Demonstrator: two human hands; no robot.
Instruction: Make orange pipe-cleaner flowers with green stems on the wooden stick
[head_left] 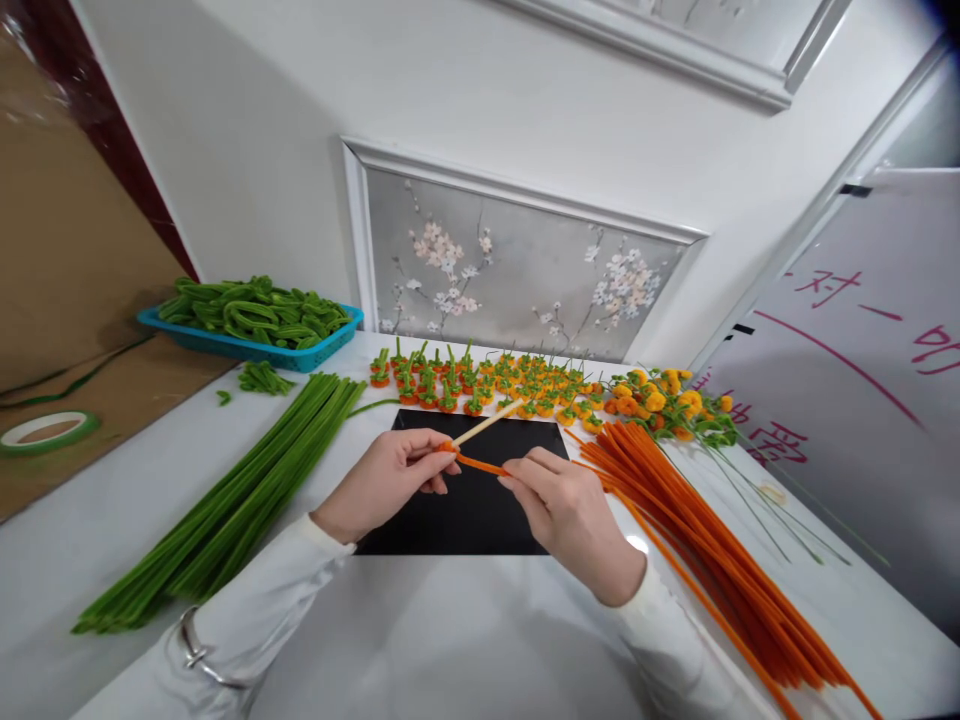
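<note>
Over the black mat (465,510), my left hand (394,470) pinches a pale wooden stick (489,422) that slants up to the right. An orange pipe cleaner (481,465) meets the stick's lower end at my left fingertips, apparently wrapped around it. Its other stretch runs taut to my right hand (574,510), whose thumb and fingers are closed on it. My left fingers hide part of the wrapped end. To the right lies a bundle of loose orange pipe cleaners (705,540); on the left lies a bundle of green ones (240,500).
Behind the mat stand rows of small orange and yellow pumpkin-like pieces (480,380) with green tops. Yellow-orange flowers (656,400) with long stems lie at right. A blue basket (300,355) holds green loops. Green tape (49,432) sits on cardboard at left.
</note>
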